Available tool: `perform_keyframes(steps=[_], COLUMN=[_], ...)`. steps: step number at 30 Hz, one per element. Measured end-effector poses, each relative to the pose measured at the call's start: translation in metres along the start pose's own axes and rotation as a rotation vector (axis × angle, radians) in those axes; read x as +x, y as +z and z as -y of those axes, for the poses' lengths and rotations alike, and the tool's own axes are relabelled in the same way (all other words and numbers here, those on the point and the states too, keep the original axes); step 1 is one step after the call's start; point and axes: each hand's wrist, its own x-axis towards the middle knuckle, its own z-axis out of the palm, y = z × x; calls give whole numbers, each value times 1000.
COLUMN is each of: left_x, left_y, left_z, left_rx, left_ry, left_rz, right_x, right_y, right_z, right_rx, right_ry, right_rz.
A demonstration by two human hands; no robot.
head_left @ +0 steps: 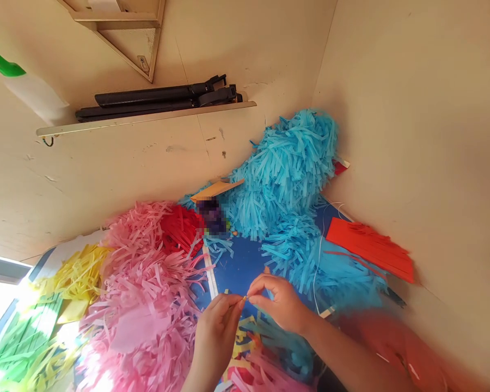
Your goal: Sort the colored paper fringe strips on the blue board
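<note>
Centrally, the left hand [216, 337] and right hand [280, 305] meet near the lower edge of view, thumbs and forefingers pinched closed from either side on a small yellow piece [244, 298], too small to identify further. The other fingers of both hands are loosely curled. Both hands lie over a blue board [239, 267], with pink fringe [142, 305] to the left and blue fringe [286, 174] heaped far and right. Red fringe [179, 228] lies between these heaps; yellow fringe [77, 272] and green fringe [24, 337] lie farther left. Orange-red strips [369, 250] lie at right beside the wall [412, 109]. A white cord [317, 272] crosses the blue fringe. Far off, black objects [159, 98] rest on a shelf [65, 128].
</note>
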Motion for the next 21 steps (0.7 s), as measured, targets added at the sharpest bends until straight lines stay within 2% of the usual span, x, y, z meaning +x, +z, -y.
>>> perform_keyframes(steps=[10,14,17,21], left_x=[-3,-4,-7,-10], left_y=[1,2,3,4], left_z=[1,1,3,5], left_rx=[60,108,59,-58], left_ry=[-3,9,10,-82], left_rz=[44,76,77,106], right_x=[-5,-7,-8,-10], right_y=[-2,0,1,2], right_z=[4,2,0,0], right_rx=[-78,-106,-135,-114], right_ry=[32,-14,-24,19], right_rz=[17,61,61,86])
